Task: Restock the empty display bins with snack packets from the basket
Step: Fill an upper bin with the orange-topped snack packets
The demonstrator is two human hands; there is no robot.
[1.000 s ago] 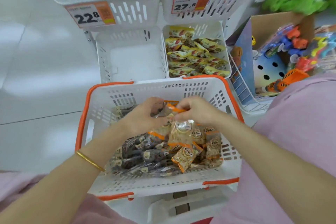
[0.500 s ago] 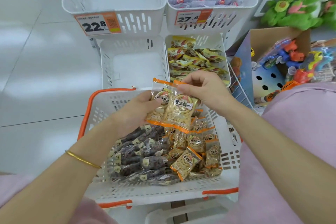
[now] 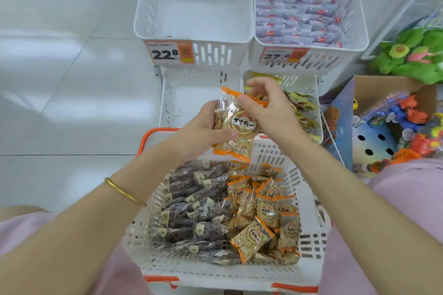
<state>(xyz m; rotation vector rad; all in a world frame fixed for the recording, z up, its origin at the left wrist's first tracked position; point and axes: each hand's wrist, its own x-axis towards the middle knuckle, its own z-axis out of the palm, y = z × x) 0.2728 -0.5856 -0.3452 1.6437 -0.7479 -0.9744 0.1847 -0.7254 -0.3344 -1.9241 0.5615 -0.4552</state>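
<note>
A white basket (image 3: 215, 273) with orange trim rests on my lap, holding dark packets on the left and orange-edged nut packets (image 3: 259, 235) on the right. My left hand (image 3: 203, 129) grips a small stack of orange-edged packets (image 3: 239, 127) from the side, above the basket's far rim. My right hand (image 3: 271, 112) pinches the top orange edge of the same stack. Just beyond them is the empty lower-left bin (image 3: 189, 96). The upper-left bin (image 3: 191, 19) with the 22.8 tag is also empty.
The upper-right bin (image 3: 309, 19) holds pale wrapped packets, and the lower-right bin (image 3: 309, 108) holds yellow packets. A cardboard box of toys (image 3: 395, 117) and green plush toys (image 3: 412, 55) stand at the right. White tiled floor lies to the left.
Both hands lifted the orange-edged packets out of the basket and carried them forward toward the lower-left bin. The view tilted up, showing more of the upper bins.
</note>
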